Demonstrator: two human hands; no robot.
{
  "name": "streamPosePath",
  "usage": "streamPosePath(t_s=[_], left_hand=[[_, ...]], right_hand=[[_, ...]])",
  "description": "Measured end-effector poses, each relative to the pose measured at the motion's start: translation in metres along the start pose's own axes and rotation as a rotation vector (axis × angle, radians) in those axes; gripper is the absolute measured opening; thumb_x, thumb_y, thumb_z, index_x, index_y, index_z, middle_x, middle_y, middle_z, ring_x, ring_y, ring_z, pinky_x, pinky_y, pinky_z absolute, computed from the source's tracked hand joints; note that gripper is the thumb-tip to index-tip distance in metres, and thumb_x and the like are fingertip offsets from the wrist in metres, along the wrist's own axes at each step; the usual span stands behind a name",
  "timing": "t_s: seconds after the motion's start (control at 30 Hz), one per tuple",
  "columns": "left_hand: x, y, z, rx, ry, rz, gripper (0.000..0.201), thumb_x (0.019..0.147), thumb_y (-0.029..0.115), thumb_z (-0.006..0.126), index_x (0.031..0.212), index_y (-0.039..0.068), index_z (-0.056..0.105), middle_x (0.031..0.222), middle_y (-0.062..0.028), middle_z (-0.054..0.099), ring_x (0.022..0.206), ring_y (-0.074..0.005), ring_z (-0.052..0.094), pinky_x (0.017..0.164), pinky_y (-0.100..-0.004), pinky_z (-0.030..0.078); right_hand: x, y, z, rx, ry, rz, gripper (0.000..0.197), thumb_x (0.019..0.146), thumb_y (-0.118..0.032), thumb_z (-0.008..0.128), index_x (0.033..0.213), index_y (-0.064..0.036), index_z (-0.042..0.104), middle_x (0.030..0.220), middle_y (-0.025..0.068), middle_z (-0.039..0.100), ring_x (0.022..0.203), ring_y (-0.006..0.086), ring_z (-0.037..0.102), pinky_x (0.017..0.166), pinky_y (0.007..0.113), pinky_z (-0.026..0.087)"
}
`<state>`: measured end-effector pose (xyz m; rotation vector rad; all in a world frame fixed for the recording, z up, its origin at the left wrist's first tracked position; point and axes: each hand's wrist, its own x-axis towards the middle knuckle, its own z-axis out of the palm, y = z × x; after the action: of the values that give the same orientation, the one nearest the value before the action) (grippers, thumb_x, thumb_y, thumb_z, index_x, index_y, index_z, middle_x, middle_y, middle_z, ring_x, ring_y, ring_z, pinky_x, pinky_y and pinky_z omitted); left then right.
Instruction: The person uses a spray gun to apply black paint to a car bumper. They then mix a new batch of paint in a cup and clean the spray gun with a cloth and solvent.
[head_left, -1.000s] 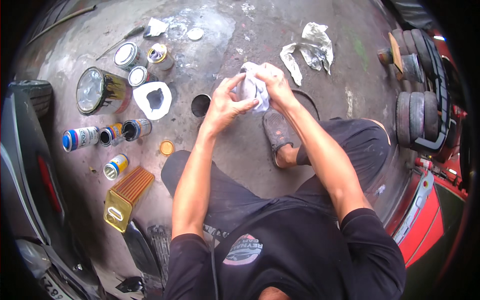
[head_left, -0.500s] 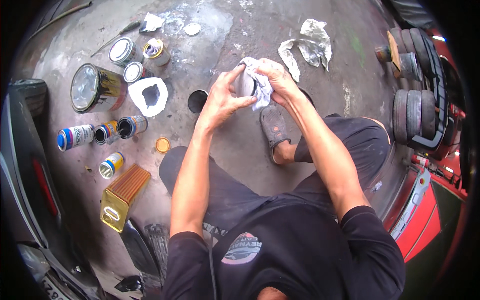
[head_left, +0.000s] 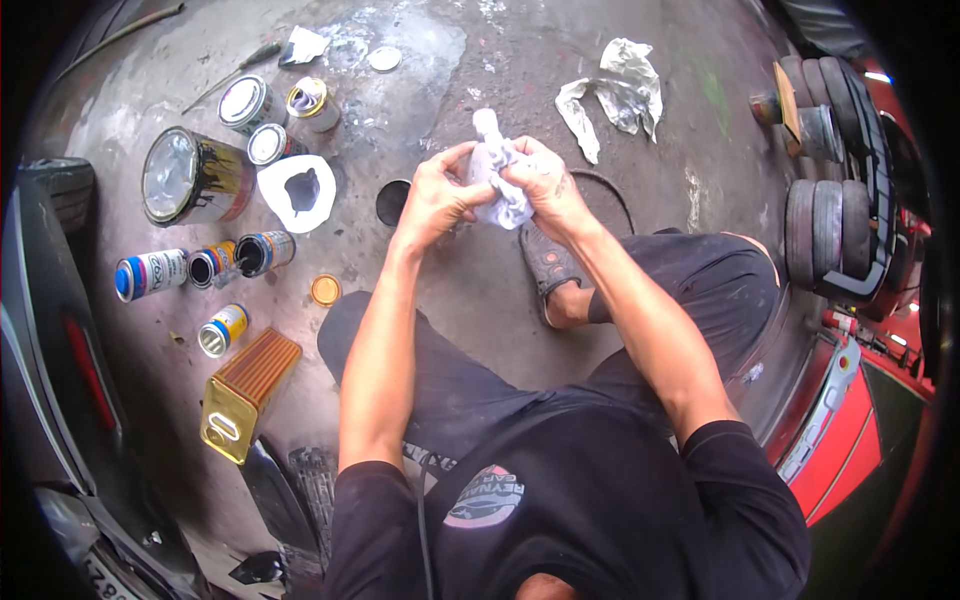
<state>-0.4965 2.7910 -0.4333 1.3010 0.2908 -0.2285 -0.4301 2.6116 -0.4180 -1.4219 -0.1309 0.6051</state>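
In front of my raised right shoe, both hands are closed on a crumpled white rag point(head_left: 497, 212). My left hand point(head_left: 436, 197) grips its left side, thumb pressed into the folds. My right hand point(head_left: 549, 188) bunches the cloth from the other side, fingers bent over it. A narrow end of the rag sticks up beyond my fingers. Whatever the cloth wraps is hidden. A dark round opening like a small black container point(head_left: 393, 204) sits just left of my left hand. Beside my right wrist a thin dark ring point(head_left: 628, 208) shows on the floor.
Left on the floor stand a large paint can point(head_left: 195, 178), smaller cans point(head_left: 245, 104), opened tins point(head_left: 262, 253), a white sheet with a dark blot point(head_left: 318, 190) and a rectangular metal can point(head_left: 250, 395). Crumpled paper point(head_left: 630, 90) lies ahead. Tyres point(head_left: 828, 225) stand right, a dark car panel point(head_left: 60, 350) left.
The rag has shifted over the pale round object that my left hand was holding, which no longer shows. My right hand has come slightly nearer to me, uncovering the dark ring.
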Motion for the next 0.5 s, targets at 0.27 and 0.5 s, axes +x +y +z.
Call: streamPosePath(t_s=[0.27,0.5], left_hand=[[-0.007,0.007,0.004,0.242,-0.052,0.192,0.088,0.076,0.021,0.094,0.153,0.007,0.055,0.135,-0.0164,0.064,0.108,-0.0178,0.067,0.091,-0.0353,0.057],[-0.003,0.000,-0.008,-0.043,-0.074,0.070,0.089,0.072,0.022,0.098,0.144,-0.010,0.056,0.101,-0.0083,0.067,0.064,-0.0124,0.067,0.057,-0.0250,0.054]], right_hand=[[0.024,-0.013,-0.024,0.172,0.009,0.158,0.021,0.094,-0.018,0.071,0.106,-0.0020,0.065,0.099,0.0088,0.069,0.083,0.0166,0.069,0.074,0.032,0.058],[-0.023,-0.010,0.012,0.037,0.030,0.000,0.027,0.091,-0.016,0.068,0.112,0.0004,0.063,0.102,0.0066,0.069,0.085,0.0121,0.068,0.071,0.029,0.056]])
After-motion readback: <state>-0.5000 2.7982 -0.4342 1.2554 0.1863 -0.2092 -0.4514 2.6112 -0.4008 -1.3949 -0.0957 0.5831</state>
